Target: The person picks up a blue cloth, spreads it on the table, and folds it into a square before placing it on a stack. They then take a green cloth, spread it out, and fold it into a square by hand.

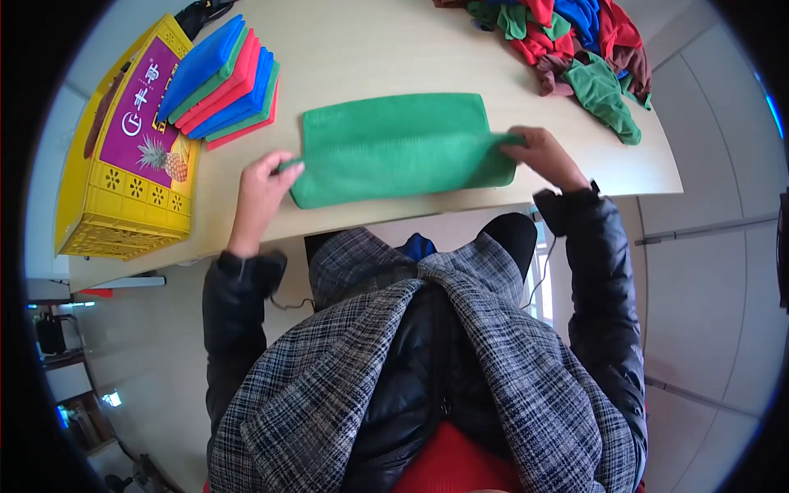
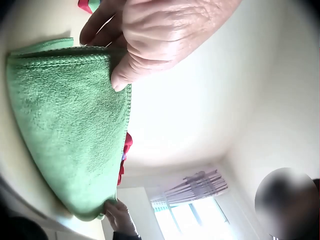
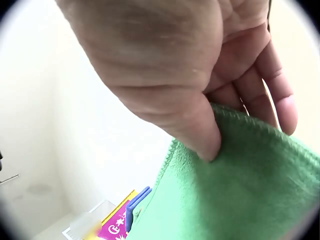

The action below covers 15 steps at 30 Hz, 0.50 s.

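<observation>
Table (image 1: 362, 57) under the hands. Yellow crate (image 1: 123, 226) left of left hand (image 1: 261, 191). Green cloth (image 1: 403, 171) between hands, partly doubled; looks light, soft, floppy, grippy, not fragile; best held by the edge's two corners. Loose cloth pile (image 1: 600, 86) beyond right hand (image 1: 546, 156), folded stack (image 1: 226, 86) beyond left. Each hand pinches a green corner.

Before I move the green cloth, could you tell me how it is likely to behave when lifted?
The green cloth will probably be floppy, since it bends over between the left hand and right hand. It is likely light, as both hold it only by fingers and thumb. Its fuzzy surface suggests it won't slip easily from a grip.
</observation>
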Each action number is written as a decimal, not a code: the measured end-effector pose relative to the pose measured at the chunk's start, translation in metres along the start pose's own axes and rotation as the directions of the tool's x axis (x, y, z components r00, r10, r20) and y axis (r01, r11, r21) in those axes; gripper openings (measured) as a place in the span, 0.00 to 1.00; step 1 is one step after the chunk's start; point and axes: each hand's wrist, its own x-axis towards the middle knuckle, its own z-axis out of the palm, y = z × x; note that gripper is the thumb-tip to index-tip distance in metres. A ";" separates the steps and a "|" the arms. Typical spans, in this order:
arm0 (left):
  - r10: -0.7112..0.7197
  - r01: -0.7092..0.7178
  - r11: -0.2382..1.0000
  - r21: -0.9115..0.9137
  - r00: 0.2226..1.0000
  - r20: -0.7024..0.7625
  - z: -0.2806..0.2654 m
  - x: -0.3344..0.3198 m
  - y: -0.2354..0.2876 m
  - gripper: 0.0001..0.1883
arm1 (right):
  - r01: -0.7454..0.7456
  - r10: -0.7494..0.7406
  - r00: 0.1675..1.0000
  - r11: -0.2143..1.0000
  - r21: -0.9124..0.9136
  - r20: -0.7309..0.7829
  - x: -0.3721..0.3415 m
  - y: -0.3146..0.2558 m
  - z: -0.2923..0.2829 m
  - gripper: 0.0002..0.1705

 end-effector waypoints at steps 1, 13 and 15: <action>0.011 -0.011 1.000 -0.008 1.000 -0.001 0.003 0.025 -0.020 0.10 | 0.025 -0.026 1.000 0.998 -0.057 -0.016 0.023 0.001 -0.005 0.11; -0.083 0.118 0.917 0.382 0.991 -0.106 0.049 0.125 -0.105 0.16 | -0.124 0.107 0.949 0.992 -0.038 -0.298 0.127 0.043 0.015 0.26; -0.102 0.134 0.918 0.373 0.989 -0.104 0.047 0.118 -0.108 0.16 | -0.150 0.156 0.941 0.988 0.046 -0.300 0.113 0.044 0.017 0.28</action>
